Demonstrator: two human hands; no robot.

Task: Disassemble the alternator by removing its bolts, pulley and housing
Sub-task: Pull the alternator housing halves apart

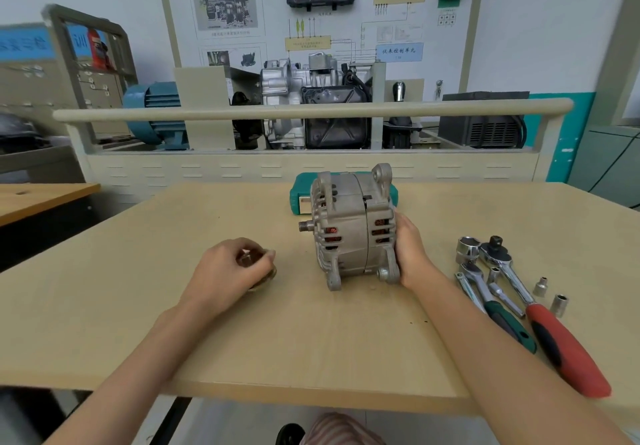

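The alternator (353,226) stands on its mounting ears near the middle of the table (104,306), its bare threaded shaft (304,226) pointing toward nine o'clock, so the pulley appears to be off already. The right hand (410,250) grips the rear end of the housing at three o'clock, fingers wrapped behind it and thumb along the edge, holding it steady. At about eight o'clock from the alternator, well apart from it, the left hand (228,268) curls over the pulley (266,276), which rests on the table, and pinches a small dark part, probably the nut, on top of it; most of the pulley is hidden under the palm. At four o'clock lie the red-handled ratchet (554,334), the green-handled ratchet (498,313), a large socket (467,247) and two small sockets (550,295), with a green tool case (298,199) behind the alternator at twelve o'clock. The housing bolts look like the next job. The risks from here: the alternator balances on narrow ears and could tip or roll if the right hand lets go; the loose nut could roll off the near table edge; and the exposed shaft thread could get knocked while the body is turned.
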